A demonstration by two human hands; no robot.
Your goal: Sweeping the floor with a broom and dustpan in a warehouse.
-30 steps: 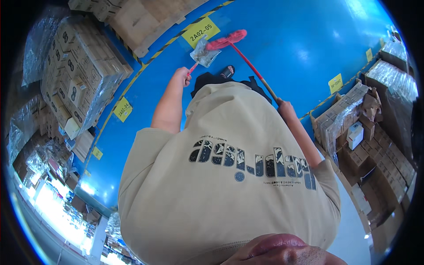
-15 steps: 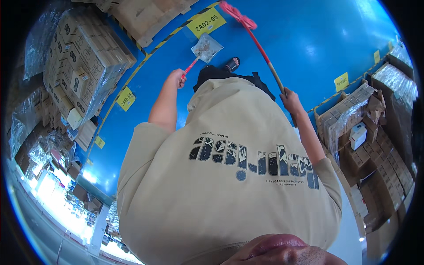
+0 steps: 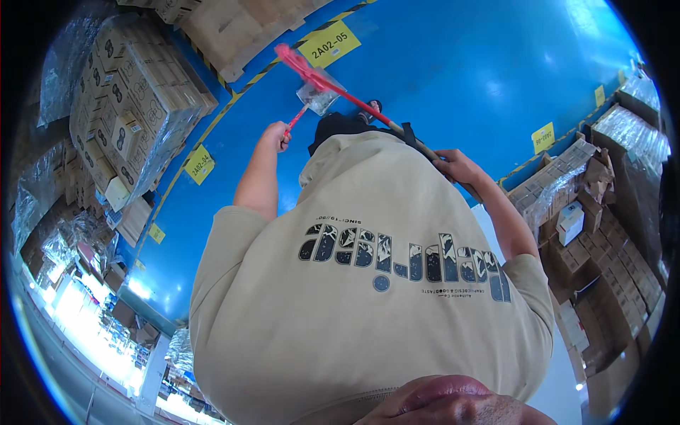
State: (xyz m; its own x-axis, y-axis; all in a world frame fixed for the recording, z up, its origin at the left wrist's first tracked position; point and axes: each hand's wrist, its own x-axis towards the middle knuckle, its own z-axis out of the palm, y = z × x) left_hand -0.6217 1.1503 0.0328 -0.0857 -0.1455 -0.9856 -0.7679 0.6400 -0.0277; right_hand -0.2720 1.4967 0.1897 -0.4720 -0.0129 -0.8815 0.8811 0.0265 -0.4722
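My left hand is closed round the pink handle of a dustpan. Its pan is pale and see-through, with grey debris that I cannot make out in it. My right hand grips the long stick of a broom, red toward the head and tan higher up. The broom's pink-red head lies over the far part of the dustpan and hides some of it. The stick slants across in front of my legs, above a sandalled foot.
Wrapped carton stacks stand on the left, beside black-and-yellow floor tape. A brown board or pallet load sits at the far left. On the right are opened cartons and a white box. Yellow labels mark the blue floor.
The broom head has swung left and nearer, from the floor at the right onto the dustpan. My right hand has shifted slightly left and nearer. The dustpan has moved a little left and nearer.
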